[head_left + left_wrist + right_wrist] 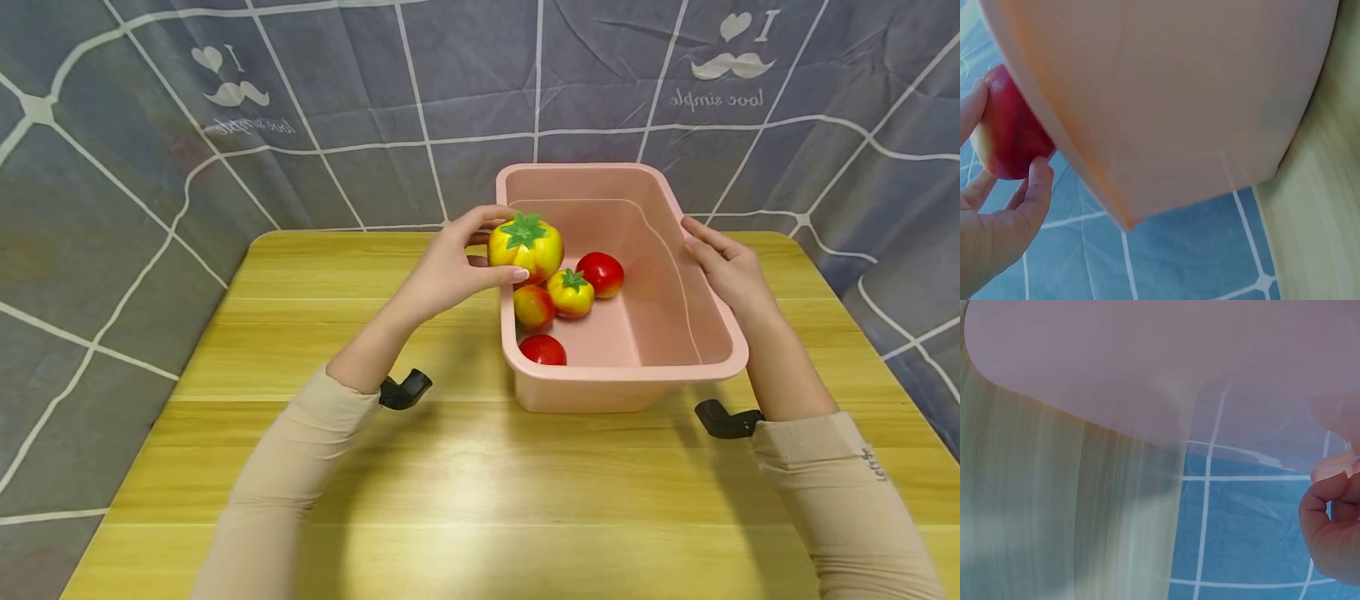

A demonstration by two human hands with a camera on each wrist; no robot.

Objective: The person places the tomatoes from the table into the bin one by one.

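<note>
My left hand (pixel 457 265) holds a large yellow tomato (pixel 536 250) with a green leafy top between thumb and fingers, at the left rim of a pink plastic basin (pixel 622 372). In the left wrist view the red underside of this tomato (pixel 1007 131) shows beside the basin wall (pixel 1166 106). My right hand (pixel 731 271) grips the basin's right rim, fingers curled at its edge. Inside the basin lie a red tomato (pixel 602 275), a smaller yellow tomato (pixel 570 296) with a green top, a red-yellow fruit (pixel 534 310) and another red one (pixel 543 350), partly hidden by the rim.
The basin stands on a wooden table (pixel 450 500), toward its far side. A grey-blue curtain (pixel 360 92) with white lines hangs behind and at both sides. Black wrist devices stick out from the left (pixel 406 389) and right (pixel 727 419) sleeves.
</note>
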